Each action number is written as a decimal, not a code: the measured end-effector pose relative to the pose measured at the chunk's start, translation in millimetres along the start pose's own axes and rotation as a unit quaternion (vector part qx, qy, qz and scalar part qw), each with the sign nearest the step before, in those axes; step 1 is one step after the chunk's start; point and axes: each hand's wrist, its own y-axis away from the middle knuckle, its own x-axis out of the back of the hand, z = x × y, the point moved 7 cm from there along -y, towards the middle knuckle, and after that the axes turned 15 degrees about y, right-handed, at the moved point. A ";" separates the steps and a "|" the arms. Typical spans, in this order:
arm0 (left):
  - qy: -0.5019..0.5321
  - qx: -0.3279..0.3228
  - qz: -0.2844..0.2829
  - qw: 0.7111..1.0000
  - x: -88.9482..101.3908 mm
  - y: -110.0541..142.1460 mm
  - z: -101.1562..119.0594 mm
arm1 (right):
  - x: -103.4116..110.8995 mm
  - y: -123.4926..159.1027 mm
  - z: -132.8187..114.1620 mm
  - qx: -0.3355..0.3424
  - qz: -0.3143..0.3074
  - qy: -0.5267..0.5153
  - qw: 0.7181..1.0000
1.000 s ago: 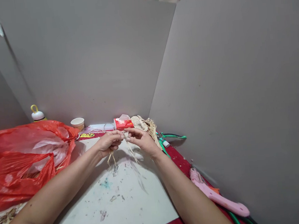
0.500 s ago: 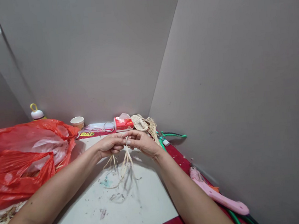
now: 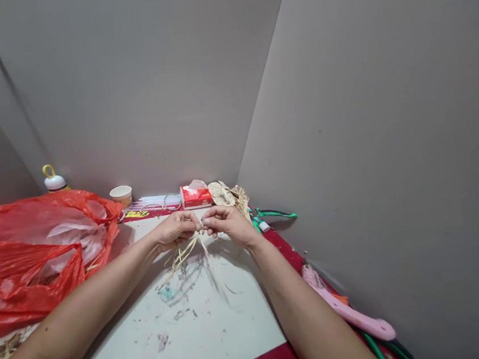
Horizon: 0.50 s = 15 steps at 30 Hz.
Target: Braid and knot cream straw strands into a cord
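Observation:
Pale straw-like strands (image 3: 184, 256) hang from between my two hands, above a stained white board (image 3: 160, 325). My left hand (image 3: 177, 228) is closed in a pinch on the strands. Close beside it, fingertips nearly meeting, my right hand (image 3: 227, 223) pinches the same strands from the other side. Some strands drop toward the left, and others, blurred, trail down to the right. The exact spot where the fingertips grip is small and partly hidden by the fingers.
At left lies a red plastic bag (image 3: 28, 247). Along the back stand a paper cup (image 3: 121, 195), a tissue pack (image 3: 195, 196) and a woven straw coil (image 3: 221, 194). Green-handled pliers (image 3: 275, 214) and a pink-handled tool (image 3: 352, 313) lie at right. Grey panels (image 3: 148, 86) enclose the table.
My fingertips have shifted slightly apart at the pinch. The hanging strands have spread, one group swinging left and another down to the right. The view has moved a little.

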 end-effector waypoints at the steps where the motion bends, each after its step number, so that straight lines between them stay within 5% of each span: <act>1: -0.006 -0.006 0.004 1.000 0.6 -0.4 -0.2 | 1.0 -0.2 0.6 -0.005 0.005 0.012 1.000; 7: -0.079 -0.062 0.058 0.993 10.7 -5.5 -1.6 | -0.4 -2.9 8.2 -0.031 0.052 0.093 0.994; 12: -0.122 -0.071 0.089 0.986 17.2 -10.6 -9.1 | -4.5 -4.1 9.6 0.028 0.110 0.201 0.973; 15: -0.111 -0.093 0.097 0.985 19.5 -11.9 -9.5 | -4.8 -5.2 15.5 0.010 0.116 0.163 0.980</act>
